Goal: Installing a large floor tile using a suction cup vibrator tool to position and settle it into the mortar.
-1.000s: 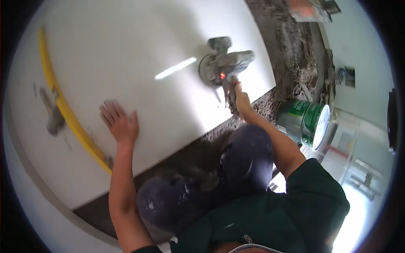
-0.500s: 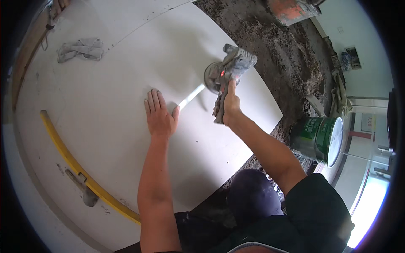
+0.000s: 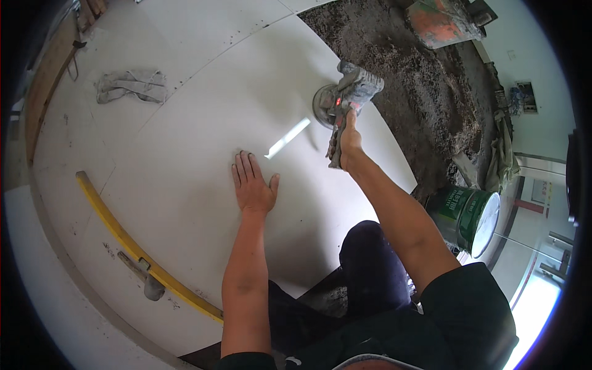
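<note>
My right hand (image 3: pixel 351 145) is closed around the grip of a dusty grey tile vibrator (image 3: pixel 356 86). Its round suction pad (image 3: pixel 324 106) rests on a large pale tile (image 3: pixel 203 135), near the tile's right edge. A small red light glows on the tool's body. My left hand (image 3: pixel 254 188) lies flat on the tile, fingers stretched forward and thumb out to the side, holding nothing. Just ahead of it is a bright strip of reflected light. The underside of the pad is hidden.
A yellow spirit level (image 3: pixel 126 240) and a trowel-like tool (image 3: pixel 153 287) lie at left. Farther off is a grey cloth (image 3: pixel 131 86). Rough dark mortar (image 3: pixel 394 92) borders the tile; an orange bucket (image 3: pixel 435 24) and a green bucket (image 3: pixel 462 216) stand at right.
The view has shifted slightly. My right hand has moved the tile vibrator a little farther away along the tile's right edge. My left hand stays flat on the tile.
</note>
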